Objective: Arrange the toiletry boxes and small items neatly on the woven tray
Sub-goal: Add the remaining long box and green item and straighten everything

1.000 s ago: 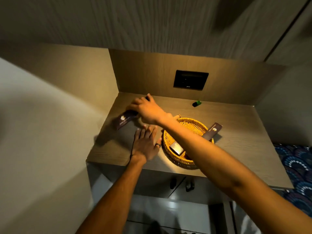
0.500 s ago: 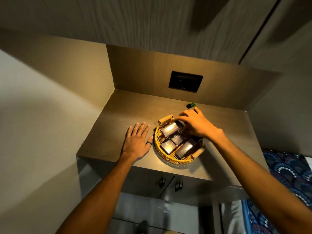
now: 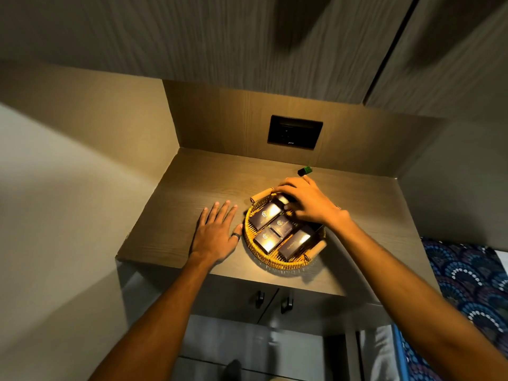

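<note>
Woven tray (image 3: 250,234), near worktop (image 3: 176,204) front edge: four dark boxes (image 3: 278,229) inside. Right hand (image 3: 308,202) grip curled on something at tray's back rim, unclear what; left hand (image 3: 217,232) flat, holding nothing.

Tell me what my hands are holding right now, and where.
Left hand holds nothing, flat on the counter. Right hand covers a box's far end in the woven tray; grip unclear.

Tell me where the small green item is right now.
The green item lies on the shelf near the back wall, just beyond the right hand, outside the tray.
</note>
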`<state>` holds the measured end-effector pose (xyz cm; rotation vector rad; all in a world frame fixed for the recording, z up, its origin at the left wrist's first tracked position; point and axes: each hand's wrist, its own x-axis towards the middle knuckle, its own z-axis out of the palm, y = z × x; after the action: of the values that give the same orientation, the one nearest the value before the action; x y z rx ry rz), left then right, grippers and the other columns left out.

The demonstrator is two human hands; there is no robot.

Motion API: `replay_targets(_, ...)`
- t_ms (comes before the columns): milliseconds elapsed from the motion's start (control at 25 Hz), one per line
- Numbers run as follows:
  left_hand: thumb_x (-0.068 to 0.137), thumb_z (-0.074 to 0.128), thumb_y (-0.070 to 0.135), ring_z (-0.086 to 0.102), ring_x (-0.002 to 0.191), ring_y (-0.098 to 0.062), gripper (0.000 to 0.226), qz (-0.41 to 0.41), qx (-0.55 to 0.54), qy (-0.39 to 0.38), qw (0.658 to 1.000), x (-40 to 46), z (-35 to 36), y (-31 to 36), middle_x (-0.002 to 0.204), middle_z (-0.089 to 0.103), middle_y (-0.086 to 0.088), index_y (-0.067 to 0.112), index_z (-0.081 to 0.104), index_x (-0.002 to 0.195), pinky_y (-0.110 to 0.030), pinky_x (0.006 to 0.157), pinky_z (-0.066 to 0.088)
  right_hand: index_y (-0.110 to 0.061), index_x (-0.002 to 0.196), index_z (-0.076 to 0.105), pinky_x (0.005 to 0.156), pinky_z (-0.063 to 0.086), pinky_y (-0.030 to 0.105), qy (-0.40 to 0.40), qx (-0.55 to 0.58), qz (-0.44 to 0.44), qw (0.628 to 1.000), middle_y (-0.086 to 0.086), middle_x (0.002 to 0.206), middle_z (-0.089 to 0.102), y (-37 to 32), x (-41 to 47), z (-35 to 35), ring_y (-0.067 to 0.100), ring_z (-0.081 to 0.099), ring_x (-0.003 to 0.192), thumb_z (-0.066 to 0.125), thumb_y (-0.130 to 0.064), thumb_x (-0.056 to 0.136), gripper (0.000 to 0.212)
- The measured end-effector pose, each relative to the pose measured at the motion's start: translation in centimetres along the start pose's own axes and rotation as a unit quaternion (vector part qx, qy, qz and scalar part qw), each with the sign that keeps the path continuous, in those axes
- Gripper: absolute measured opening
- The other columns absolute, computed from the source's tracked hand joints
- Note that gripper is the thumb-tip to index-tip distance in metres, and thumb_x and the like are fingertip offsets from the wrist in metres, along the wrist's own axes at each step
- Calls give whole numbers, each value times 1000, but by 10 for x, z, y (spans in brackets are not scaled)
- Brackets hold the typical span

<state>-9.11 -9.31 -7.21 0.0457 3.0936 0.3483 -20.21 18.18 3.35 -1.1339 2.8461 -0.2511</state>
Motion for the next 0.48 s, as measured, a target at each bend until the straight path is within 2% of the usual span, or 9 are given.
replay_targets(80, 105, 21, 60, 0, 160, -24, 68, 9, 2, -2, 1000, -1, 1, 6, 174, 5, 1, 32, 7, 165, -49, 129, -3, -24, 145, 54, 122, 28, 61, 81, 26, 58, 995, 4, 150, 52, 18, -9, -5, 25, 39, 149, 63, -23, 95, 51)
replay_targets(120, 105, 21, 60, 0, 160, -24, 68, 12, 2, -3, 1000, -2, 3, 9, 174, 5, 1, 32, 7, 165, -49, 129, -3, -22, 148, 52, 123, 26, 61, 96, 18, 110, 989, 6, 156, 48, 28, -9, -10, 27, 33, 154, 60, -23, 98, 51)
replay_targets(160, 105, 20, 60, -1, 160, -23, 68, 15, 1, -4, 1000, -3, 6, 12, 174, 5, 1, 32, 8, 165, -48, 129, -3, -20, 153, 47, 125, 22, 62, 78, 6, 165, 983, 7, 163, 40, 38, -8, -16, 29, 24, 158, 58, -22, 100, 54)
replay_targets(240, 104, 19, 61, -1, 160, -23, 68, 15, -9, -6, 1000, -10, 13, 15, 174, 6, 2, 32, 8, 165, -48, 129, -3, -18, 162, 30, 127, 18, 62, -29, -1, 236, 971, 8, 172, 20, 54, 0, -22, 30, 8, 162, 55, -18, 103, 64)
replay_targets(320, 102, 17, 62, 0, 160, -22, 70, 11, -26, -8, 1000, -18, 20, 16, 174, 8, 2, 33, 10, 165, -48, 128, -3, -16, 165, 18, 129, 12, 56, -150, 3, 235, 961, 9, 174, 7, 59, 6, -20, 32, 0, 162, 53, -9, 103, 71)
replay_targets(400, 102, 17, 63, 1, 160, -21, 70, 11, -30, -10, 999, -24, 26, 19, 174, 9, 3, 33, 12, 165, -47, 128, -3, -14, 165, 17, 130, 9, 44, -190, 13, 215, 958, 11, 174, 8, 62, 3, -12, 32, 5, 162, 55, 1, 100, 76)
replay_targets(480, 102, 19, 63, 1, 160, -21, 69, 15, -30, -12, 999, -22, 29, 23, 174, 9, 3, 34, 11, 164, -47, 127, -3, -14, 160, 34, 129, 24, 44, -146, 3, 217, 965, 14, 167, 32, 66, -3, -8, 33, 30, 155, 63, 1, 95, 72)
